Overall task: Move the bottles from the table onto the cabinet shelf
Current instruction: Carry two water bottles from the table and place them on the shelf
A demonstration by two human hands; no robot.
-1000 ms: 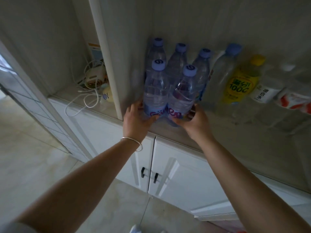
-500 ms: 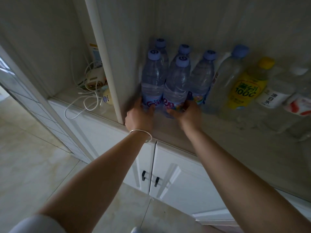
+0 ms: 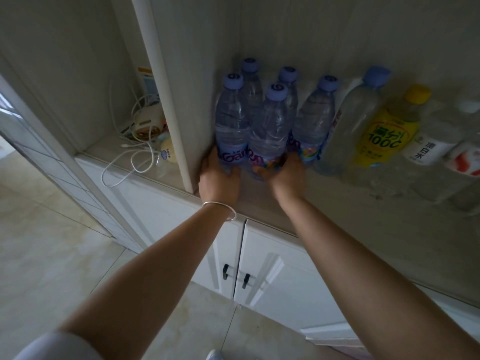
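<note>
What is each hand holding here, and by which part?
The left hand grips the front-left water bottle around its base; the right hand grips the front-right water bottle around its base.

Fingertips of both hands hidden behind bottle bases, rear bottles (image 3: 250, 81) mostly hidden, red-labelled bottle (image 3: 465, 159) cut off at right edge, blurred.

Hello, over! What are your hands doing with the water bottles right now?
Left hand grips front-left bottle at its base. Right hand grips front-right bottle. Both bottles on cabinet shelf, three more close behind. Nothing blocking.
</note>
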